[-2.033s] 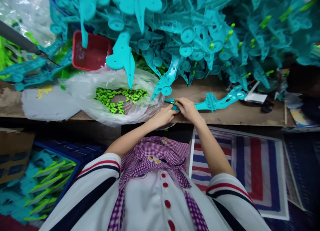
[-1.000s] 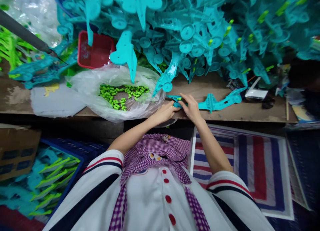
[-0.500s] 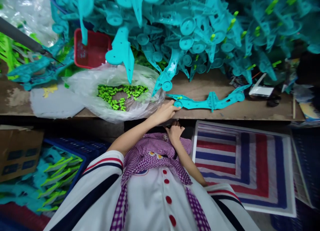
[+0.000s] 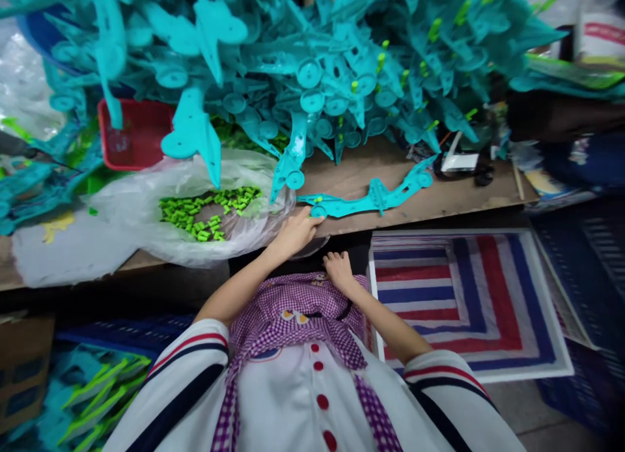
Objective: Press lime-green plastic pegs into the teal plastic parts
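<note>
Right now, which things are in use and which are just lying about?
In use: left hand on teal part; green pegs in the clear bag; right hand at lap.
Lying about: red basket, striped mat, teal pile.

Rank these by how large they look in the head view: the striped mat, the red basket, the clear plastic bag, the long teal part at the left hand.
1. striped mat
2. clear plastic bag
3. long teal part and red basket: too alike to rank; the basket is partly hidden and farther off.

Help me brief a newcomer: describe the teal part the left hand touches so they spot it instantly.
Start at the wooden bench under the big teal pile. Near its front edge, right of the clear bag of green pegs, lies one long teal part, with the left hand at its round end. Unlike the heaped parts, it lies flat and alone.
</note>
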Demonstrator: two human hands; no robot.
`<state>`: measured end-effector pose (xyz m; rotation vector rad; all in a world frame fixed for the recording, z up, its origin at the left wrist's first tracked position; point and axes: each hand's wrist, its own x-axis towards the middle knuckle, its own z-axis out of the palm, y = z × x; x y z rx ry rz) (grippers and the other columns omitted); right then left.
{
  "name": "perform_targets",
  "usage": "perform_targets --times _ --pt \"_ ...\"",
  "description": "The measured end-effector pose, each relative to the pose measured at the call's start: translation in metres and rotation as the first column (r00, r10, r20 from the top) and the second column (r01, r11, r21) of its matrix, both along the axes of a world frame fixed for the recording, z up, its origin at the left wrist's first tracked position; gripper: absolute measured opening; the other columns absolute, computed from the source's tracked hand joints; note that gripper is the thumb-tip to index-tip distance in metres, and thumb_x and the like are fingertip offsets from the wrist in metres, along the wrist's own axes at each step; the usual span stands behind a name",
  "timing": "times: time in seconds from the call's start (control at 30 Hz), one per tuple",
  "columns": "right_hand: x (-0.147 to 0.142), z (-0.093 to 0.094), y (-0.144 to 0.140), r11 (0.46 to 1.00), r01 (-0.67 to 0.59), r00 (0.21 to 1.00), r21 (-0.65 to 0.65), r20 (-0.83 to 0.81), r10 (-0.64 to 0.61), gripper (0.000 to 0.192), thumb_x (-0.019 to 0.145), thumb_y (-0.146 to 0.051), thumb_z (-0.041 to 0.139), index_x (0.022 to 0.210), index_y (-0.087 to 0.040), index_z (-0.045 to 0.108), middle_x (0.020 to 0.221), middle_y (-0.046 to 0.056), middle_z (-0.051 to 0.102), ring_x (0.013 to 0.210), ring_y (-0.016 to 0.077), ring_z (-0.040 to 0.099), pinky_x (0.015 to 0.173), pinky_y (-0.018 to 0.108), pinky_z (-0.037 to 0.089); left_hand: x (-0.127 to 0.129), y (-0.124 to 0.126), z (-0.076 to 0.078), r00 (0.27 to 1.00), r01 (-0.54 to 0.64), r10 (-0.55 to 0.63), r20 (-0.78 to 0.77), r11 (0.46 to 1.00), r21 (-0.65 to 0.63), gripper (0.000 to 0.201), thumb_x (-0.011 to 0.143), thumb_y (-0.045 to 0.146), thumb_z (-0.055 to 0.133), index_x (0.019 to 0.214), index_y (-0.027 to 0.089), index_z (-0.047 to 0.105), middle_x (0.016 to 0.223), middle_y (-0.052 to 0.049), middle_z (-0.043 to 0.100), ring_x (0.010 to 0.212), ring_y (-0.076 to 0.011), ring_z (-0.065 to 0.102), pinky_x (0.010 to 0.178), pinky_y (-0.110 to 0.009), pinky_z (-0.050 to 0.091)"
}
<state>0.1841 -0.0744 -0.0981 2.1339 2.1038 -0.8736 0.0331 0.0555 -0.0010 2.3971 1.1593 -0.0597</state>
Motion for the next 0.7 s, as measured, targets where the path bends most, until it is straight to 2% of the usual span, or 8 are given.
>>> perform_targets --times 0.1,0.17,0.23,0.3,0.37,0.43,0.57,0.7 --pt "0.025 0.039 -0.006 0.997 0.004 0.991 0.083 -0.136 0.008 0.025 0.099 -0.033 0.046 0.094 -0.022 0.069 0.098 0.007 0.069 0.091 0.021 0.061 0.085 0.035 0.043 -0.024 -0.011 0.002 0.997 -0.068 0.068 -0.026 0.998 0.019 0.044 0.095 0.02 0.045 0.136 0.029 0.06 0.128 -0.011 0.052 0.099 -0.0233 0.064 0.089 -0.036 0.051" --pt "0.046 0.064 -0.005 0.962 0.181 0.935 0.204 -0.34 -0.104 0.032 0.101 -0.039 0.041 0.104 -0.023 0.068 0.1 0.006 0.069 0.09 0.019 0.063 0.082 0.032 0.046 -0.036 -0.021 0.005 0.993 -0.115 0.115 -0.003 0.992 0.041 0.044 0.095 0.019 0.047 0.136 0.027 0.061 0.12 -0.011 0.054 0.096 -0.022 0.064 0.088 -0.035 0.051" --pt "0.071 0.08 0.003 0.834 0.481 0.772 0.271 -0.582 -0.257 0.032 0.096 -0.047 0.049 0.101 -0.022 0.069 0.094 0.005 0.069 0.082 0.0176 0.064 0.076 0.031 0.048 -0.035 -0.031 0.013 0.987 -0.143 0.137 0.086 0.987 0.072 0.044 0.094 0.019 0.047 0.136 0.027 0.06 0.116 -0.01 0.054 0.095 -0.0206 0.062 0.086 -0.034 0.051" --pt "0.098 0.087 0.02 0.646 0.731 0.552 0.221 -0.749 -0.368 0.037 0.084 -0.056 0.063 0.089 -0.02 0.067 0.079 0.003 0.067 0.069 0.0158 0.062 0.067 0.03 0.049 -0.014 -0.034 0.025 0.971 -0.122 0.099 0.217 0.988 0.093 0.044 0.095 0.02 0.047 0.136 0.029 0.06 0.115 -0.009 0.055 0.094 -0.0189 0.061 0.086 -0.032 0.05" --pt "0.127 0.086 0.039 0.489 0.861 0.37 0.143 -0.834 -0.408 0.044 0.072 -0.061 0.071 0.082 -0.019 0.063 0.069 -0.001 0.063 0.058 0.013 0.057 0.059 0.027 0.048 0.025 -0.027 0.035 0.944 -0.049 0.014 0.328 0.994 0.101 0.043 0.097 0.021 0.047 0.137 0.03 0.059 0.114 -0.007 0.055 0.094 -0.0174 0.06 0.087 -0.031 0.049" --pt "0.155 0.085 0.056 0.412 0.901 0.313 0.135 -0.861 -0.401 0.047 0.067 -0.061 0.074 0.08 -0.019 0.061 0.068 -0.002 0.061 0.055 0.0112 0.055 0.054 0.025 0.046 0.071 -0.008 0.036 0.926 0.008 -0.042 0.374 0.996 0.093 0.044 0.098 0.021 0.045 0.139 0.031 0.057 0.114 -0.007 0.055 0.097 -0.0177 0.06 0.088 -0.031 0.048" --pt "0.206 0.084 0.077 0.457 0.871 0.392 0.178 -0.813 -0.431 0.046 0.064 -0.058 0.078 0.077 -0.018 0.058 0.06 -0.003 0.056 0.05 0.0095 0.05 0.046 0.022 0.041 0.132 0.032 0.015 0.953 -0.106 0.083 0.29 0.992 0.066 0.045 0.098 0.021 0.043 0.141 0.029 0.056 0.127 -0.011 0.052 0.108 -0.0227 0.06 0.092 -0.034 0.047" --pt "0.246 0.079 0.085 0.484 0.867 0.359 0.119 -0.824 -0.439 0.048 0.061 -0.057 0.079 0.082 -0.019 0.059 0.065 -0.001 0.062 0.054 0.0115 0.057 0.051 0.025 0.049 0.137 0.036 -0.009 0.994 -0.06 0.054 0.092 0.996 0.061 0.046 0.099 0.025 0.042 0.143 0.034 0.052 0.135 -0.011 0.049 0.103 -0.0253 0.064 0.089 -0.038 0.049"
